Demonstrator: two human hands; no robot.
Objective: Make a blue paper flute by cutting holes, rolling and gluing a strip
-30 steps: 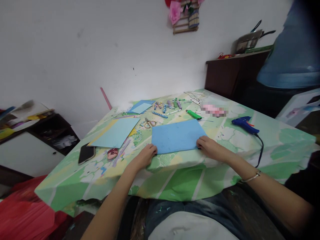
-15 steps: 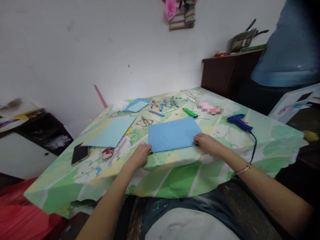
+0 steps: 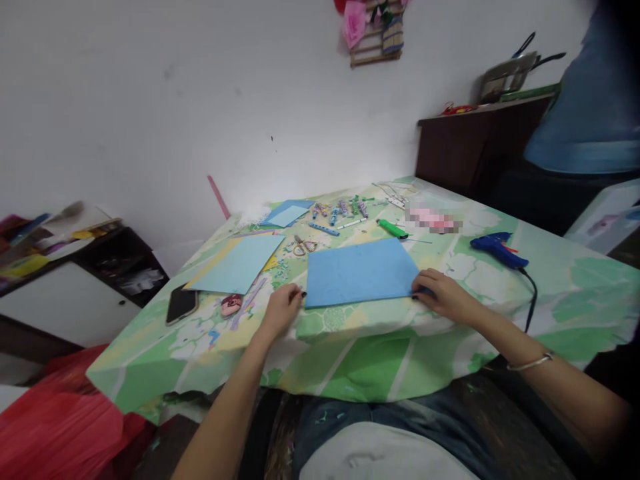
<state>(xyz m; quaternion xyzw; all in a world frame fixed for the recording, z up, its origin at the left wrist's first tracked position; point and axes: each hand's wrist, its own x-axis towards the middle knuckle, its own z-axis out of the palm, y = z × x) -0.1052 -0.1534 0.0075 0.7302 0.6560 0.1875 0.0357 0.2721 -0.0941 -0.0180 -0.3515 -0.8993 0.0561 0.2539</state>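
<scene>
A blue craft sheet [image 3: 361, 273] lies flat near the front edge of the table. My left hand [image 3: 284, 308] rests at its lower left corner, fingers curled in and fingertips against the sheet's edge. At the lower right corner, my right hand [image 3: 443, 293] pinches the sheet between thumb and fingers. Behind the sheet lie a green utility knife [image 3: 391, 229] and a pair of scissors [image 3: 305, 246]. A blue hot glue gun [image 3: 500, 249] with a black cord is to the right of my right hand.
Left on the table are pale blue and yellow sheets [image 3: 237, 265], a phone [image 3: 182, 304] and a small pink case [image 3: 231, 305]. Rolled paper pieces [image 3: 334, 215] and more blue sheets [image 3: 287, 213] lie farther back. A dark cabinet [image 3: 457, 147] stands at the back right.
The view has swung slightly left, so everything appears shifted right. Both hands stay at the sheet's lower corners; the right fingers look a little more spread along the edge.
</scene>
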